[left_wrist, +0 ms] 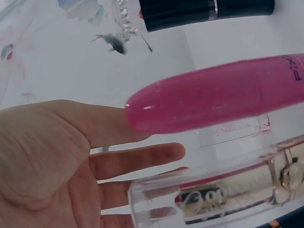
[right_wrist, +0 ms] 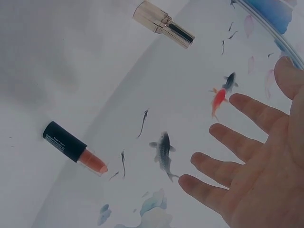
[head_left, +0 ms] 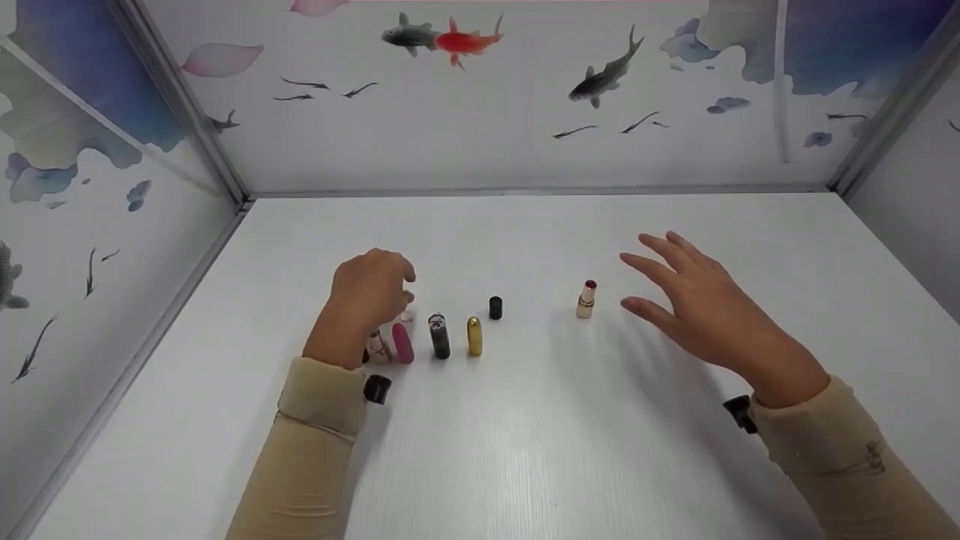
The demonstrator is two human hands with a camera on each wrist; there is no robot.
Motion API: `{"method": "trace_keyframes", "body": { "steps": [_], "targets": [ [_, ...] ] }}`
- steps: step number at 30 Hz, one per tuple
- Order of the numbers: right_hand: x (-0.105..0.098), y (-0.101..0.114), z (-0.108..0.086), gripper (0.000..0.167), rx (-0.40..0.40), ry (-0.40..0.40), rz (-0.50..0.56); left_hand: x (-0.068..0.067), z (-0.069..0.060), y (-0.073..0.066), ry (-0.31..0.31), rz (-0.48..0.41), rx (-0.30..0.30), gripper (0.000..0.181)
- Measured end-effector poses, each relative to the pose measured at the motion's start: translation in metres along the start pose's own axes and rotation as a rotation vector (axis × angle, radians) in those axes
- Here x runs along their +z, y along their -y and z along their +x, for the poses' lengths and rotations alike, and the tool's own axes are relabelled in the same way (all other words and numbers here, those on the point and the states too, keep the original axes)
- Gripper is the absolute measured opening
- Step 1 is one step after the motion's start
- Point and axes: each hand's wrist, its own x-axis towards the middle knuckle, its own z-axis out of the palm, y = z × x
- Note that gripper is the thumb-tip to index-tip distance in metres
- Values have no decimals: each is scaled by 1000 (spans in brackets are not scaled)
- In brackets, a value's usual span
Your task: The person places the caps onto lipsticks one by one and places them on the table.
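Observation:
My left hand (head_left: 373, 289) hovers over the left end of a row of lipsticks, with nothing gripped. In the left wrist view its fingers (left_wrist: 137, 160) are extended behind a pink tube (left_wrist: 213, 95) and a clear-capped lipstick (left_wrist: 228, 194). A clear cap-like piece (left_wrist: 235, 132) lies beyond them; its kind is hard to tell. My right hand (head_left: 697, 307) is spread in the air, holding nothing. Left of it, an uncapped lipstick (head_left: 586, 300) with a dark red tip stands upright. The right wrist view also has a black lipstick (right_wrist: 71, 145) with a coral tip, hidden in the head view.
A black tube (head_left: 439, 337) with a patterned top and a gold tube (head_left: 474, 336) stand right of the pink one. Behind them is a small black cap (head_left: 496, 307). Panels printed with fish (head_left: 465, 41) enclose the white table (head_left: 480, 450) at back and sides.

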Motion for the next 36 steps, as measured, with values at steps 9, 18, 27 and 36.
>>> {"method": "trace_keyframes", "body": {
  "steps": [9, 18, 27, 36],
  "targets": [
    [-1, -1, 0, 60, 0, -7, -1, 8, 3, 4, 117, 1, 11, 35],
    [2, -3, 0, 58, -4, -16, -5, 9, 6, -2, 96, -3, 11, 27],
    [22, 10, 6, 60, -27, -41, -11, 9, 8, -6, 109, 21, -7, 28],
    [31, 10, 34, 81, 220, 47, 192, 11, 10, -6, 103, 5, -6, 27]
  ]
}}
